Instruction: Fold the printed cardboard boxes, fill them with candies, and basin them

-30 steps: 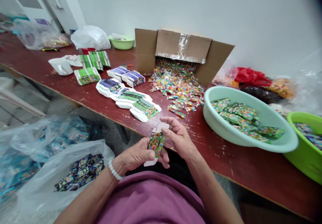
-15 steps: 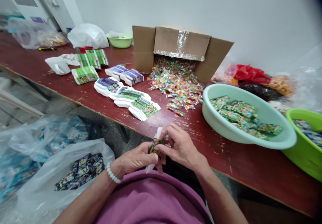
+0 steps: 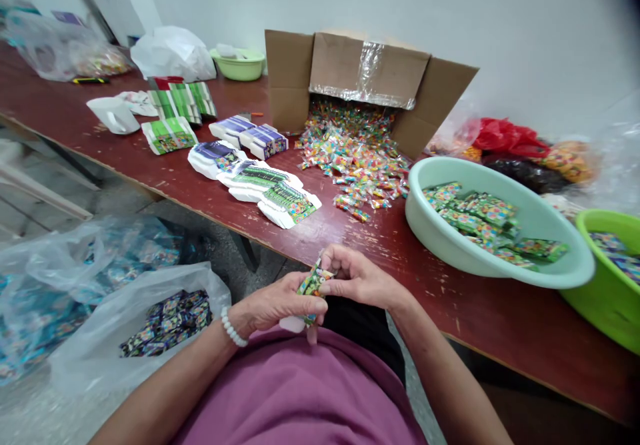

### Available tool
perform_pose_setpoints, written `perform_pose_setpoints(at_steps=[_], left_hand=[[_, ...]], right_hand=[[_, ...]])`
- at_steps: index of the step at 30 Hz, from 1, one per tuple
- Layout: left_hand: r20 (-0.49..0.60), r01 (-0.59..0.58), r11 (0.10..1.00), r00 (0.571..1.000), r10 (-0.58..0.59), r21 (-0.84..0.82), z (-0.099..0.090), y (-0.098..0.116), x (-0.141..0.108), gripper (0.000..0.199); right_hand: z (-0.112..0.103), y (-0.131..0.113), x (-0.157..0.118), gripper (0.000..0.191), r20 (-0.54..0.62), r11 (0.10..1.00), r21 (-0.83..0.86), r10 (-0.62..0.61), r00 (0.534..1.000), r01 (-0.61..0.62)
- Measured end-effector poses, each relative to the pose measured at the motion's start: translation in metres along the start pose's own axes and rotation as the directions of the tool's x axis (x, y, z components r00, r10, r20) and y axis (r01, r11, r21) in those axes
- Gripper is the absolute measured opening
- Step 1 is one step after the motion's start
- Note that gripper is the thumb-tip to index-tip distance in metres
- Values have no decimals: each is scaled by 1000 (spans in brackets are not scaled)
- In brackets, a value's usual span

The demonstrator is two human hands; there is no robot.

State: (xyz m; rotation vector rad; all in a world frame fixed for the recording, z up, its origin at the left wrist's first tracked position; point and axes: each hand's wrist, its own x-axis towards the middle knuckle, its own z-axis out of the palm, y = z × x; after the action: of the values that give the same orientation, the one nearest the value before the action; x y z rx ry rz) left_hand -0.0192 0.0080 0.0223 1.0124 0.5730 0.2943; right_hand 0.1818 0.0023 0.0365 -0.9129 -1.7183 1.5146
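Note:
A small green printed packet (image 3: 313,281) is held between both hands, near the table's front edge. My left hand (image 3: 283,300), with a beaded bracelet on the wrist, grips it from the left, and a white flap shows under the fingers. The thumb and fingers of my right hand (image 3: 357,277) pinch its upper right end. Beyond the hands lies a fanned row of flat printed cards (image 3: 290,200), green and purple. Wrapped candies (image 3: 357,158) spill from a cardboard box (image 3: 370,72) on its side. To the right, a pale green basin (image 3: 500,258) holds several green packets (image 3: 480,208).
The red table (image 3: 390,245) runs across the view. A bright green basin (image 3: 603,302) stands far right. Banded card stacks (image 3: 170,134) and a white cup (image 3: 114,116) are at the left. Below, an open plastic bag (image 3: 200,277) holds dark packets.
The packet has turned so more of its green printed face shows, and its white upper flap is no longer visible. My right hand has shifted slightly right. The view has tilted a little.

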Motion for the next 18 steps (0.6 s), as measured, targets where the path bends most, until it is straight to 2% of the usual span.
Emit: perform_pose_setpoints(at_steps=[1,2,3,4,5,7,9,11,14,16,18], left_hand=[[-60,-38,999,997,39,20,1,1,0,29],[-117,-75,996,990,79,44,2,2,0,29],[-169,-104,993,979,113,59,3,3,0,29],[-212,-125,991,968,134,56,3,2,1,30],[-243,-140,989,959,146,41,3,1,3,32],[-273,-165,985,947,170,43,3,-4,7,34],[-299,-185,975,930,214,122,2,-8,10,34],[-344,-210,954,898,275,215,1,-9,12,31],[-465,-290,934,811,355,207,4,-9,12,41],[-533,-353,920,753,386,168,8,-8,11,55],[-585,-397,902,695,417,171,14,-8,11,67]], right_hand=[[3,1,0,23,-114,1000,-23,-2,993,0],[6,2,1,24,-262,997,-78,-19,965,-1],[9,3,1,28,-399,990,-140,-49,916,-8],[13,4,1,30,-480,983,-181,-77,874,-13],[15,6,1,27,-502,983,-185,-84,861,-13],[19,9,1,17,-452,993,-116,-45,891,-9],[20,12,1,28,-435,996,-84,-20,900,-19],[19,15,1,29,-486,990,-132,-27,874,-42],[17,18,1,25,-490,982,-173,-21,872,-74],[19,21,3,19,-511,994,-92,6,859,-62],[25,24,5,34,-561,998,67,54,826,-19]])
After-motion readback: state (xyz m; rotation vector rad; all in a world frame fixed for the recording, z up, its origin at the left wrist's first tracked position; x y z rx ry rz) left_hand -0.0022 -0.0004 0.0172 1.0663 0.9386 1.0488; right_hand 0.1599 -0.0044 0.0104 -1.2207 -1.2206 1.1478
